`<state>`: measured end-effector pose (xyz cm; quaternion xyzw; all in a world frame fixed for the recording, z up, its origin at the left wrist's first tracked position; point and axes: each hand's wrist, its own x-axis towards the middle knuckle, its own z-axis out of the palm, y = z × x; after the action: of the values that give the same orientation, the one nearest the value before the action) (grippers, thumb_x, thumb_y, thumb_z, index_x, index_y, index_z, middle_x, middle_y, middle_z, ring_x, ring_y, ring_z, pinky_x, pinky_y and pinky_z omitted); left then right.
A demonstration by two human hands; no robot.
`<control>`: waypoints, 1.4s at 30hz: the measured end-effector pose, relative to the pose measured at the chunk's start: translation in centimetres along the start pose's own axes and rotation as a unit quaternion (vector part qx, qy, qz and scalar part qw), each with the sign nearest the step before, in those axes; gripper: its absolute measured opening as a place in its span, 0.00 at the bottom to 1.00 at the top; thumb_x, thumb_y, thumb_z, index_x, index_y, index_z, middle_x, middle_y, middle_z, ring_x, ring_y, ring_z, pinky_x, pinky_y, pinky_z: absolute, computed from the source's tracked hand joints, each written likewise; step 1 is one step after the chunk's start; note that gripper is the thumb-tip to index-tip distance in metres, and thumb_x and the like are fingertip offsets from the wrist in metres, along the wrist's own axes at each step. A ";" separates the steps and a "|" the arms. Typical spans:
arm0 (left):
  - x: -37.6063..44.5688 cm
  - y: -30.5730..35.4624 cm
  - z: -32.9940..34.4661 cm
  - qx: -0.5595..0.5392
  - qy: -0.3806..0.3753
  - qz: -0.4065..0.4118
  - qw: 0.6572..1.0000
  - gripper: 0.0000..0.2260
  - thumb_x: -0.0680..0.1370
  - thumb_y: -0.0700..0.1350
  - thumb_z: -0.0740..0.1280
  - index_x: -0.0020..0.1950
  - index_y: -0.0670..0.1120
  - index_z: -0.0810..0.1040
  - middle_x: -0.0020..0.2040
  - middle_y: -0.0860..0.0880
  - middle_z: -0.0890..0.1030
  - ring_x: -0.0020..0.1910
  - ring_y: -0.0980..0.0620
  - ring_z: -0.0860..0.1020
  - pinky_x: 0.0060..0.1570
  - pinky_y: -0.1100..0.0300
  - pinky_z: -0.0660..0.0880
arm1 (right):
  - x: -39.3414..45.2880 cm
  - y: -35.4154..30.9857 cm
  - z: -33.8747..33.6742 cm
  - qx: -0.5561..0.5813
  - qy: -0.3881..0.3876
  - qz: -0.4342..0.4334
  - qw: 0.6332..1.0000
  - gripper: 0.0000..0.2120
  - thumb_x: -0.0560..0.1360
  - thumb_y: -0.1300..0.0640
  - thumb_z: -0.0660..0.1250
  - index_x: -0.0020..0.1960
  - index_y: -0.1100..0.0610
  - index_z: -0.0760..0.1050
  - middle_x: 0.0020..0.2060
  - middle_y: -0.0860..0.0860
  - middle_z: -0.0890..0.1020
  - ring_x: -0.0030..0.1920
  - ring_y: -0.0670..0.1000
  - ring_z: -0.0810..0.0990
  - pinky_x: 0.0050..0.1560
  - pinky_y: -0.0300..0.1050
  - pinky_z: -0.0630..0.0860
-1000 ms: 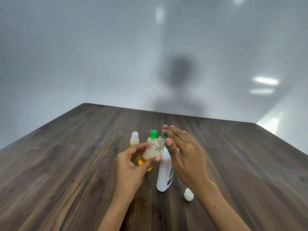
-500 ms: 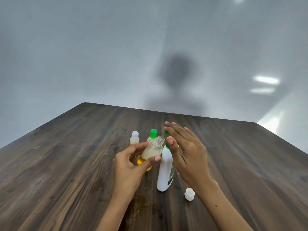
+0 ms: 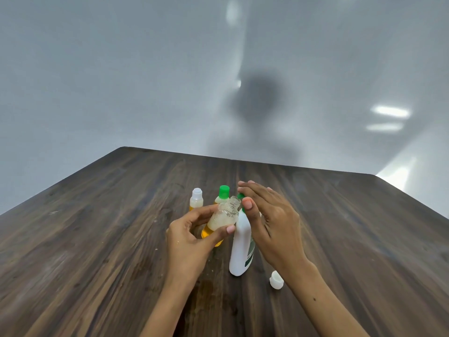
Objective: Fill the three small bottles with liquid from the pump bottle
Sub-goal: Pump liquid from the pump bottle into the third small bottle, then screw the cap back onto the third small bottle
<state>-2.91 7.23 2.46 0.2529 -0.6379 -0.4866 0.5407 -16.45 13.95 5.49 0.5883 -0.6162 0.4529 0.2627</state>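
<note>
Your left hand (image 3: 192, 237) grips an uncapped small bottle (image 3: 222, 220), tilted with its mouth at the white pump bottle (image 3: 241, 249) on the worktop (image 3: 97, 239). Your right hand (image 3: 272, 220) lies flat-fingered over the green pump head, hiding it. Behind stand a white-capped bottle (image 3: 196, 199) and a green-capped bottle (image 3: 223, 194). A loose white cap (image 3: 276, 279) lies beside your right wrist.
</note>
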 end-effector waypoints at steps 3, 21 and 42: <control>0.2 0.3 -0.1 0.003 0.001 0.009 1.000 0.19 0.59 0.50 0.78 0.50 0.54 0.83 0.45 0.60 0.85 0.47 0.64 0.82 0.43 0.74 0.74 | 0.5 0.1 -0.3 0.004 -0.004 -0.007 1.000 0.29 0.80 0.38 0.47 0.58 0.54 0.80 0.59 0.46 0.80 0.62 0.44 0.75 0.63 0.47 0.71; -0.1 0.1 -0.5 -0.013 -0.003 0.008 1.000 0.21 0.59 0.49 0.79 0.51 0.50 0.84 0.45 0.56 0.86 0.48 0.61 0.82 0.45 0.73 0.75 | 0.2 0.0 -0.1 0.000 -0.008 -0.004 1.000 0.28 0.80 0.39 0.48 0.58 0.54 0.80 0.58 0.47 0.80 0.61 0.45 0.76 0.61 0.50 0.74; -1.8 1.0 -1.9 -0.039 -0.050 -0.024 0.998 0.17 0.64 0.37 0.79 0.49 0.49 0.83 0.44 0.55 0.86 0.46 0.58 0.84 0.43 0.67 0.78 | -3.0 0.4 -4.6 0.018 0.040 -0.012 0.999 0.18 0.79 0.54 0.59 0.66 0.59 0.74 0.65 0.50 0.74 0.66 0.46 0.72 0.64 0.49 0.72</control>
<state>-0.42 8.47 2.42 0.2217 -0.6385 -0.5362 0.5056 -17.30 19.34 4.85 0.5813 -0.5901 0.4839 0.2823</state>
